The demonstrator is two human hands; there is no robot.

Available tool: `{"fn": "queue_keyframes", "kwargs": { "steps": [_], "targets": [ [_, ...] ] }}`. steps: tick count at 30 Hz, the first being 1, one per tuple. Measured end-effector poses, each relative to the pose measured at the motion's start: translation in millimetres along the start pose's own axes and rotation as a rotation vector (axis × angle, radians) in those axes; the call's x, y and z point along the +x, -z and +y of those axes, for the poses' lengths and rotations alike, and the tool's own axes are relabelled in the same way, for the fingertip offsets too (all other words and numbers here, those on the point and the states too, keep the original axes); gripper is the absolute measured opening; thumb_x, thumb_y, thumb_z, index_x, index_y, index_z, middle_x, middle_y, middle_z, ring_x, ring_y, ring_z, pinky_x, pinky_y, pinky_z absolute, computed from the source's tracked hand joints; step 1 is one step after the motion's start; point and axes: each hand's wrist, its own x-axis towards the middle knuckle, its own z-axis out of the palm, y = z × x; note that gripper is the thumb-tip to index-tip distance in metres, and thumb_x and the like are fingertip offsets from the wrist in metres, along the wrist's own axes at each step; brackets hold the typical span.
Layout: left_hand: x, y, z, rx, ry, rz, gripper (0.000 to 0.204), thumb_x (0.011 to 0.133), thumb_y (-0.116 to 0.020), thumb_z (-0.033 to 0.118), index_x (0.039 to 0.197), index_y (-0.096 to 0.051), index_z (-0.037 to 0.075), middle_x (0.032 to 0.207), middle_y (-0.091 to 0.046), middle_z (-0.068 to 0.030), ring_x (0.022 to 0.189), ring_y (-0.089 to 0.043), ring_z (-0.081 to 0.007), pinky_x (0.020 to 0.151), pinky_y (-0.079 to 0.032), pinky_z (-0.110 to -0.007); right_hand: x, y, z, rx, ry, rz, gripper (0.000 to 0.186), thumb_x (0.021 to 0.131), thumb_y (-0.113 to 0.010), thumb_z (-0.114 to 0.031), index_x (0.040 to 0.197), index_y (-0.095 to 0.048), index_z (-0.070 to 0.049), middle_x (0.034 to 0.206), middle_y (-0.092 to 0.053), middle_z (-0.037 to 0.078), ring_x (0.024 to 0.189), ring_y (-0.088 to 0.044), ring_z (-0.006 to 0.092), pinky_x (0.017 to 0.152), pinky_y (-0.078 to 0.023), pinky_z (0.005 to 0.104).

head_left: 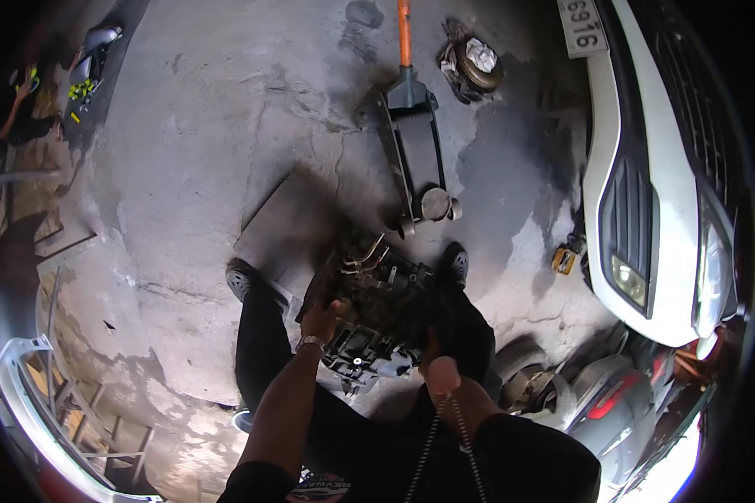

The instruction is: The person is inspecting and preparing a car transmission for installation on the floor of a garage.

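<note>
Metal car assembly, one unit, sits low between two shoes, apparently steadied from both sides: left hand at its left, right hand at its right (neither grip can be told). Beyond are one flat board and one orange-handled jack, perhaps apart for working room.

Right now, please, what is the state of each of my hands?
Left hand: against the dark mechanical assembly; open or closed cannot be told.
Right hand: at the assembly's right side, in shadow; its grip cannot be told.
</note>
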Motion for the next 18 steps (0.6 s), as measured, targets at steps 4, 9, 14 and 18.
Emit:
{"fn": "queue_keyframes", "kwargs": {
  "steps": [4,9,14,18],
  "targets": [
    [1.6,8.1,30.3,0.134,-0.048,-0.066,0.051,0.086,-0.044,0.055,0.097,-0.057,0.007,0.089,-0.064,-0.0232,0.089,-0.06,-0.0412,0.075,-0.046,-0.051,27.9,28.3,4.7,0.129,-0.159,-0.145,0.048,0.091,-0.05,-0.036,0.127,-0.048,-0.003,0.124,-0.053,0.01,0.112,-0.051,0.0244,0.097,-0.039,0.0375],
    [-3.7,16.6,15.8,0.185,-0.03,-0.031,0.048,0.088,-0.042,0.053,0.097,-0.056,0.008,0.086,-0.064,-0.0225,0.087,-0.06,-0.0417,0.074,-0.046,-0.052,4.8,8.9,-3.0,0.043,-0.165,-0.118,0.047,0.089,-0.055,-0.033,0.125,-0.049,-0.004,0.122,-0.055,0.008,0.112,-0.051,0.0231,0.097,-0.038,0.0365],
    [-0.8,12.2,18.5,0.113,-0.001,0.02,0.048,0.087,-0.046,0.052,0.103,-0.057,0.008,0.092,-0.063,-0.0224,0.091,-0.058,-0.042,0.078,-0.045,-0.052,25.8,24.1,16.8,-0.037,-0.05,-0.032,0.046,0.084,-0.065,-0.026,0.122,-0.051,-0.004,0.119,-0.055,0.006,0.112,-0.049,0.0202,0.099,-0.035,0.0353],
    [-2.4,13.3,27.4,0.075,-0.087,0.08,0.046,0.087,-0.049,0.047,0.112,-0.057,0.009,0.095,-0.063,-0.022,0.093,-0.058,-0.041,0.078,-0.045,-0.049,31.1,30.6,13.7,0.01,-0.187,0.0,0.051,0.081,-0.069,-0.026,0.123,-0.051,-0.002,0.121,-0.055,0.006,0.113,-0.048,0.0188,0.1,-0.033,0.0352]
  ]
}}
